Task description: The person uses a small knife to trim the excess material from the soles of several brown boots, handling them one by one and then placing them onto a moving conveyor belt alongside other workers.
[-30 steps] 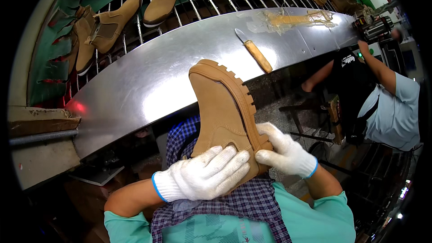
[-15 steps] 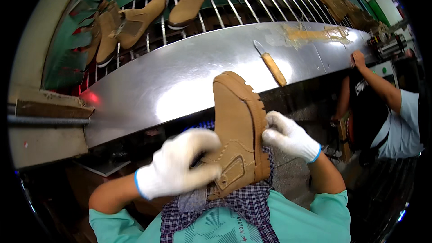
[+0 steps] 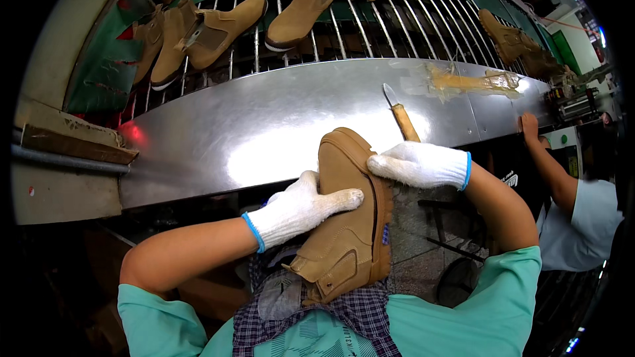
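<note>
A tan ankle boot (image 3: 337,218) rests against my plaid apron, toe pointing away from me and its lugged sole facing right. Along that side, a dark gap shows between the upper and the sole. My left hand (image 3: 301,208), in a white knit glove, grips the boot from the left, thumb lying across the upper. At the sole edge near the toe, my gloved right hand (image 3: 420,164) pinches the boot with the thumb on top; its other fingers are partly hidden. Just beyond the right hand, a knife (image 3: 402,119) with a wooden handle lies on the metal bench.
A shiny metal bench top (image 3: 264,102) runs across in front of me. Behind it, several tan boots (image 3: 301,10) lie on a rack of metal rollers (image 3: 397,23). Yellowed tape (image 3: 473,82) covers part of the bench. A co-worker's arm (image 3: 552,165) reaches to the bench at right.
My left hand has moved from the boot's shaft up onto the forefoot. My right hand has shifted up along the sole toward the toe. The boot sits slightly lower in view.
</note>
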A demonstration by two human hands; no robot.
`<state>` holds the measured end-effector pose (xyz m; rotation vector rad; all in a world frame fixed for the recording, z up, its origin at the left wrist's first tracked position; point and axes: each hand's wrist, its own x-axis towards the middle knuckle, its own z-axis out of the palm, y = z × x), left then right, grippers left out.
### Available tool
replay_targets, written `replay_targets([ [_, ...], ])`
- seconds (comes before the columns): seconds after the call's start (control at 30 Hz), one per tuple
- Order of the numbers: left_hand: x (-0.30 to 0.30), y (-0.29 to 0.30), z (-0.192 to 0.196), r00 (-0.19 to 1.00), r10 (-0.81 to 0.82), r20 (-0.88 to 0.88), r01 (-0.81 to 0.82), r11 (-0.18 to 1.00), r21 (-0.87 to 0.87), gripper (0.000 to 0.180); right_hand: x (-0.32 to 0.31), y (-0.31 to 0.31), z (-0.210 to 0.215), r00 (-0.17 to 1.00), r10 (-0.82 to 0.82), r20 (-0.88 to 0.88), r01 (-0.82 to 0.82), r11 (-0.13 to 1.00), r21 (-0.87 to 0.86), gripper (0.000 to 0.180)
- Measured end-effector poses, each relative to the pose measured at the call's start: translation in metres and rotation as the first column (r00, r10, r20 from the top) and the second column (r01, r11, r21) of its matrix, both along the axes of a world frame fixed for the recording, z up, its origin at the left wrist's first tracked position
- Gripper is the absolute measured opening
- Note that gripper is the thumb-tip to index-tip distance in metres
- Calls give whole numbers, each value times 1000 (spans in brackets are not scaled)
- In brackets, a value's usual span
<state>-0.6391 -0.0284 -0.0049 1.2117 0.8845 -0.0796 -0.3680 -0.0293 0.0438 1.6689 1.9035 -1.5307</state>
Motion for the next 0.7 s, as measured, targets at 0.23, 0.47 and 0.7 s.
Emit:
replay_targets([
  [0.23, -4, 13, 22, 985, -92, -146, 104, 992, 74, 112, -8, 25, -3, 994, 106, 5, -102, 965, -241, 88],
  [0.47, -2, 11, 19, 948, -134, -289, 183, 972, 148, 108, -27, 16, 17, 879, 402, 258, -416, 909, 1, 88],
  [0.7, -10, -8, 13, 987, 69, -144, -42, 982, 183, 110, -53, 3, 37, 874, 232, 427, -295, 951, 88, 85],
])
